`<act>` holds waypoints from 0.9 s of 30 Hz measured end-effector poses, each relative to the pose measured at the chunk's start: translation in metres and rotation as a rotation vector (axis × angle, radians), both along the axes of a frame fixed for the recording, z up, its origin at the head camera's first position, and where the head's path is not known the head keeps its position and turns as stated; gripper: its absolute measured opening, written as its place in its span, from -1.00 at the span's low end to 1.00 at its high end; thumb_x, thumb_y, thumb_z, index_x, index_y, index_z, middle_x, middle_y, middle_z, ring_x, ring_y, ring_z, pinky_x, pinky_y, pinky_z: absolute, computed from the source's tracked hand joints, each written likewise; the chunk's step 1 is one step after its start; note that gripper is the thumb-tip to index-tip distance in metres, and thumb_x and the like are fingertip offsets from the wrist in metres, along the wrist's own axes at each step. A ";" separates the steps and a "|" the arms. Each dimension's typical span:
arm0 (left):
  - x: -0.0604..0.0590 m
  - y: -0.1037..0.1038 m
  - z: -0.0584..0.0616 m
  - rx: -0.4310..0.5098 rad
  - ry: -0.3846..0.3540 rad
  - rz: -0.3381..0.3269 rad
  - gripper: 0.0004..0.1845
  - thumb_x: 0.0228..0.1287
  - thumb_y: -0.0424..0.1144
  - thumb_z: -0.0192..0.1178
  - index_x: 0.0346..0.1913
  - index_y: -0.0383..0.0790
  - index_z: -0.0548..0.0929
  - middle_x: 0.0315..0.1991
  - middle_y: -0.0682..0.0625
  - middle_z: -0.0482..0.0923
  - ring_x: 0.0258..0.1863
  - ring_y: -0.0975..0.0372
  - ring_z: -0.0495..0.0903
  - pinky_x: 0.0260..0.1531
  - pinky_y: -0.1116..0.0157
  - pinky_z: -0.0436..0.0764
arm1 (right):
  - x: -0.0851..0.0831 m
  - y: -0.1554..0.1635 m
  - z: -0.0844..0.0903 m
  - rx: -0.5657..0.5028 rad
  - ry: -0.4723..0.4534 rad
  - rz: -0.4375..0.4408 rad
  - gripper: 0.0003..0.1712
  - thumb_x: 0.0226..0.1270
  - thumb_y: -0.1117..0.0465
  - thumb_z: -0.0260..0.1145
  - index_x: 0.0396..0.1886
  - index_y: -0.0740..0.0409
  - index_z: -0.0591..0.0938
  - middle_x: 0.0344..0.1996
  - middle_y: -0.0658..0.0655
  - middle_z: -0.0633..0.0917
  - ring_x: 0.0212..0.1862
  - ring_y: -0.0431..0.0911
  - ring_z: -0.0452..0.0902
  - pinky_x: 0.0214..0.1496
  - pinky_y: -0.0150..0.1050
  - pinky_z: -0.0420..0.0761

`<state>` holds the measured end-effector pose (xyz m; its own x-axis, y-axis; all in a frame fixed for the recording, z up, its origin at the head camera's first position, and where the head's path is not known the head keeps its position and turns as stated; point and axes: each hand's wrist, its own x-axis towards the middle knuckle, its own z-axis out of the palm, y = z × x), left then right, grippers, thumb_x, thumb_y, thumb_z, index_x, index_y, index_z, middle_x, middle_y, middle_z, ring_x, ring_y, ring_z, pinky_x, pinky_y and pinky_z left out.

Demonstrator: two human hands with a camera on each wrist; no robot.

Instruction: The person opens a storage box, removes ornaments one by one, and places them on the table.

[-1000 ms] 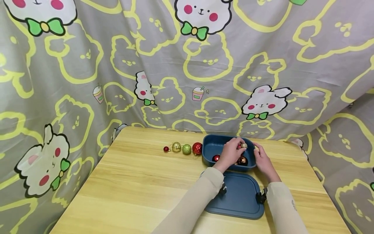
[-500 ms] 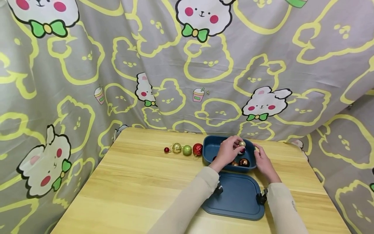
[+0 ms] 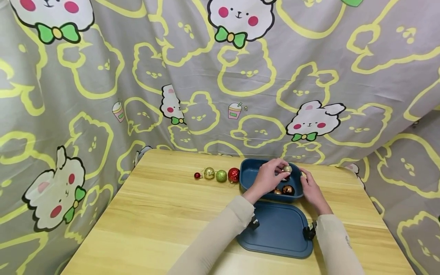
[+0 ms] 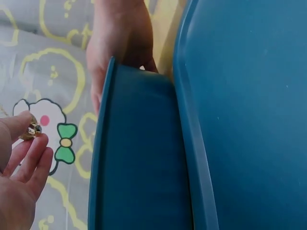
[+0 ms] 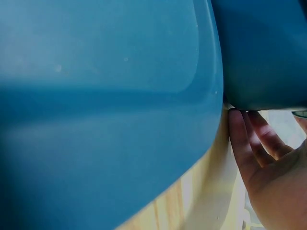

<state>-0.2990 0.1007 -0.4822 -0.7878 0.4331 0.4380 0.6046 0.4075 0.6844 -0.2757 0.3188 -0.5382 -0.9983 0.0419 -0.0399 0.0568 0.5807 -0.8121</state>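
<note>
A dark blue box [image 3: 246,172] stands on the wooden table [image 3: 165,214]. Over it, my left hand [image 3: 281,171] pinches a small gold bauble [image 3: 287,169] between thumb and fingertips; the left wrist view shows the same gold bauble [image 4: 32,130] at the fingertips beside the box wall [image 4: 139,163]. My right hand [image 3: 306,182] rests against the box's right side, its fingers [image 5: 254,139] straight along the box [image 5: 264,52]. Inside the box lie a bronze bauble [image 3: 288,189] and a smaller one [image 3: 277,191].
The box's blue lid [image 3: 276,233] lies flat in front of it. Left of the box is a row of baubles: small red [image 3: 197,175], gold [image 3: 209,173], green [image 3: 221,175], large red [image 3: 234,175]. A printed grey cloth [image 3: 103,95] hangs behind and around the table.
My left hand has lifted slightly with the gold bauble and now covers the red bauble seen earlier in the box. The right hand has stayed at the box's side.
</note>
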 end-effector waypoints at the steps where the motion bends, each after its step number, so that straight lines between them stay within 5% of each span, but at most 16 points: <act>1: 0.000 -0.002 0.001 0.007 0.000 -0.001 -0.74 0.44 -0.10 0.32 0.11 -0.01 0.65 -0.04 0.08 0.67 -0.17 0.46 0.69 -0.16 0.67 0.57 | 0.000 0.000 0.001 -0.003 0.000 -0.002 -0.32 0.75 -0.11 -0.30 0.69 0.05 0.02 0.55 0.52 0.16 0.50 0.48 0.12 0.51 0.42 0.11; 11: 0.004 -0.029 0.009 0.059 -0.043 -0.022 -0.75 0.42 -0.17 0.35 0.10 -0.03 0.66 -0.05 0.06 0.66 -0.16 0.42 0.70 -0.07 0.48 0.69 | 0.001 -0.001 0.001 -0.017 -0.004 -0.004 -0.32 0.75 -0.11 -0.30 0.69 0.04 0.02 0.56 0.51 0.16 0.50 0.45 0.13 0.53 0.41 0.09; 27: 0.006 -0.075 0.014 0.079 -0.032 0.002 -0.77 0.43 -0.14 0.34 0.07 -0.04 0.66 -0.06 0.05 0.66 -0.17 0.37 0.72 -0.07 0.46 0.69 | -0.001 0.001 -0.001 0.006 -0.004 -0.002 -0.30 0.75 -0.13 -0.31 0.69 0.05 0.02 0.57 0.49 0.14 0.53 0.46 0.09 0.54 0.43 0.07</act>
